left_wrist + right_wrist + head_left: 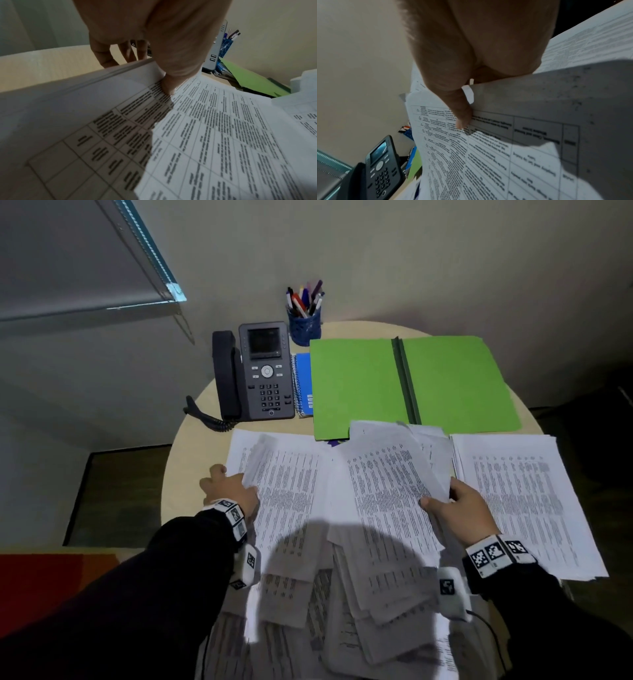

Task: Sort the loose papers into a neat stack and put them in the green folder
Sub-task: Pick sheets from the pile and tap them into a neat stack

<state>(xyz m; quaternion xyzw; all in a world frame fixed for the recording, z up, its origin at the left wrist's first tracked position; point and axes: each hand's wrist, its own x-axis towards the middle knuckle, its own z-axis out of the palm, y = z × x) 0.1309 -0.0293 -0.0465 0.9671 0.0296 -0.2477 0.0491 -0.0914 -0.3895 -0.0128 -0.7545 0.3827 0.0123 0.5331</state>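
Observation:
Printed loose papers (301, 508) lie spread in overlapping heaps over the near half of the round table. The green folder (356, 385) lies open and flat behind them. My left hand (229, 487) pinches the left edge of a bundle of sheets (120, 83), thumb (171, 75) on top, fingers underneath. My right hand (459, 508) pinches another bundle (387, 474) at its right edge, thumb (462, 115) pressed on the printed side. A separate pile of papers (520, 501) lies flat at the right.
A grey desk phone (253, 371) stands at the back left. Beside it a blue spiral notebook (303, 385) is partly under the folder. A blue pen cup (305, 320) stands behind them by the wall. The table's edge (171, 474) curves close to my left hand.

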